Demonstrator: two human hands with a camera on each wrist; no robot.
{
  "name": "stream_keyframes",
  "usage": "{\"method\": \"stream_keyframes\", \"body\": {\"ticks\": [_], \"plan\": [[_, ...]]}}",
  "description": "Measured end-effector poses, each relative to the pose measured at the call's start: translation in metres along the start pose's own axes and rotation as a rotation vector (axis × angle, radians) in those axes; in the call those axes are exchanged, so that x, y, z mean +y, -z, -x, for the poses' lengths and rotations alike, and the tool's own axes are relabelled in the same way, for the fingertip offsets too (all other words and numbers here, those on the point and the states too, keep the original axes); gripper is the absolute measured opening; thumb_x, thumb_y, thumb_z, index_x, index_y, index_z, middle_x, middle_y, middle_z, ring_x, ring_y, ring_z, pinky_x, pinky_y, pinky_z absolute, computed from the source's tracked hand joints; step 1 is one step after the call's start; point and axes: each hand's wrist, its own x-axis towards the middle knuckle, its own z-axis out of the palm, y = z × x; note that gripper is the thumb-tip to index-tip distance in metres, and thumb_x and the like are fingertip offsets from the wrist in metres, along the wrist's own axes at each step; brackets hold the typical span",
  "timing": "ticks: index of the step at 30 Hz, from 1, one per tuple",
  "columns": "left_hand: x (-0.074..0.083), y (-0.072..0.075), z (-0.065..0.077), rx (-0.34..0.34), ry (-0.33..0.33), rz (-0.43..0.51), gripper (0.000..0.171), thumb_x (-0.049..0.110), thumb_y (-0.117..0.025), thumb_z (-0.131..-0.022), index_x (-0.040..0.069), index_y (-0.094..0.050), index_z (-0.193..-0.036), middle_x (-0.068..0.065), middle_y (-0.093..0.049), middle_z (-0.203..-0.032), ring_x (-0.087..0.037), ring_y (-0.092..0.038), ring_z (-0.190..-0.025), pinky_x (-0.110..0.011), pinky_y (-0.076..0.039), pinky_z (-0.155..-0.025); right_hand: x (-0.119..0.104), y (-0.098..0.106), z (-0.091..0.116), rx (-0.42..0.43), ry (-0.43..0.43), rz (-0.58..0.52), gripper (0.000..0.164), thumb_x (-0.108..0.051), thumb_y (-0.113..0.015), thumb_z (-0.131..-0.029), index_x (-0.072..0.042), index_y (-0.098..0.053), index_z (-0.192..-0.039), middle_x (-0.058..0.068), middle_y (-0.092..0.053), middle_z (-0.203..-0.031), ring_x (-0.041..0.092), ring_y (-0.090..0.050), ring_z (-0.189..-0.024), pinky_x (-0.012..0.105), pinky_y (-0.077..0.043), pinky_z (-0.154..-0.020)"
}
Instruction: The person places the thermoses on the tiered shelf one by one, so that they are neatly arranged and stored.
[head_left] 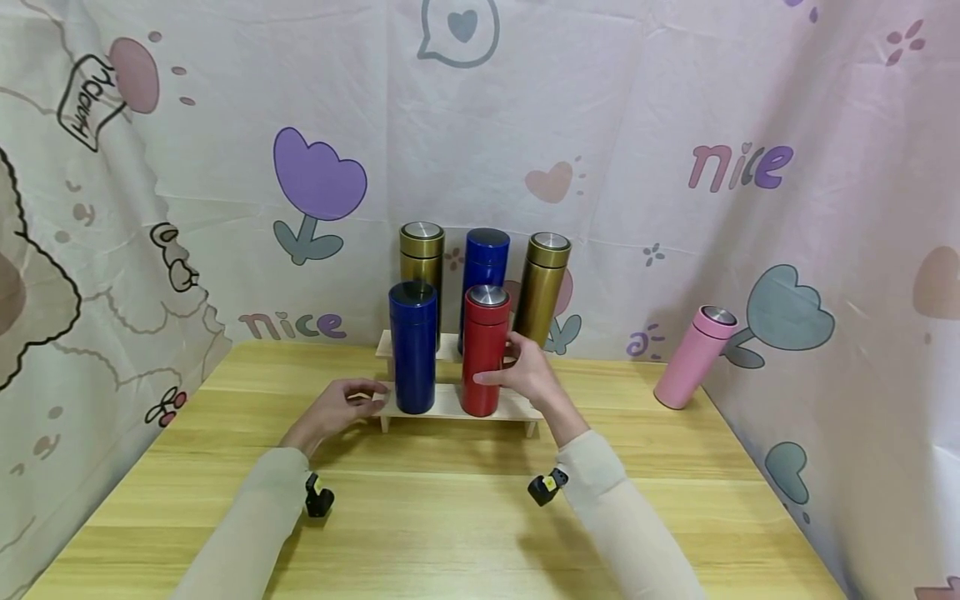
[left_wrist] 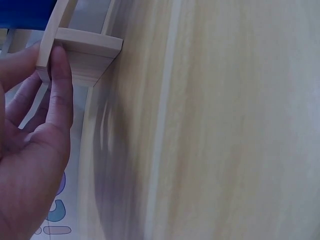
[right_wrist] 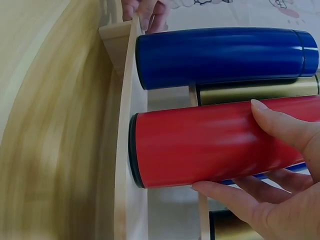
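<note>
My right hand (head_left: 531,377) grips a red thermos bottle (head_left: 482,362) from its right side, thumb and fingers around the body. The bottle stands upright on the lower step of a small two-step wooden rack (head_left: 450,402); the right wrist view shows its dark base at the board. With thumb and fingers, my left hand (head_left: 335,410) pinches the left end of that lower board (left_wrist: 48,47). Beside the red bottle, to its left, stands a blue bottle (head_left: 413,350). On the upper step are two gold bottles, one left (head_left: 422,262) and one right (head_left: 542,287), with another blue bottle (head_left: 486,254) between them.
A pink bottle (head_left: 693,358) stands at the right side of the wooden table (head_left: 420,525), near the printed cloth (head_left: 615,100) that hangs behind and along the sides. Small black cameras sit on both wrists.
</note>
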Motion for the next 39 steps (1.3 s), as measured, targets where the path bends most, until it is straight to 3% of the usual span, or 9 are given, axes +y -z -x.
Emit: {"method": "stream_keyframes", "body": {"ticks": [13,27,33,39], "plan": [[0.001,0.0,-0.001,0.002,0.011,0.014,0.041,0.021,-0.071,-0.099,-0.001,-0.064,-0.133,-0.02,-0.063,-0.132,-0.012,-0.065,-0.103,-0.026,-0.058,-0.086,0.002,-0.011,-0.002,0.03,0.01,0.02,0.078,-0.014,-0.092,-0.075,-0.01,-0.055,-0.144,0.014,-0.067,-0.132,0.033,-0.068,-0.119,0.047,-0.058,-0.097],[0.001,-0.001,0.002,-0.002,0.017,0.011,0.043,0.024,-0.071,-0.099,0.0,-0.063,-0.134,-0.022,-0.061,-0.134,-0.016,-0.065,-0.106,-0.026,-0.057,-0.087,0.008,-0.009,0.002,-0.004,-0.034,0.1,0.082,-0.028,-0.09,-0.079,-0.011,-0.049,-0.148,0.015,-0.067,-0.132,0.034,-0.063,-0.124,0.05,-0.055,-0.102],[0.001,-0.001,0.002,0.006,0.013,0.006,0.043,0.024,-0.072,-0.098,0.0,-0.064,-0.134,-0.021,-0.062,-0.134,-0.016,-0.064,-0.105,-0.024,-0.056,-0.086,0.014,0.013,0.01,-0.019,-0.012,0.108,0.078,-0.031,-0.088,-0.082,-0.008,-0.051,-0.146,0.018,-0.064,-0.137,0.038,-0.061,-0.128,0.051,-0.054,-0.104],[0.001,-0.001,0.0,0.005,0.021,0.003,0.043,0.024,-0.072,-0.099,0.001,-0.064,-0.134,-0.021,-0.061,-0.135,-0.017,-0.064,-0.105,-0.027,-0.057,-0.088,0.023,0.06,0.023,0.019,-0.001,0.074,0.075,-0.027,-0.084,-0.087,-0.008,-0.047,-0.15,0.023,-0.058,-0.146,0.044,-0.056,-0.135,0.053,-0.05,-0.11]]}}
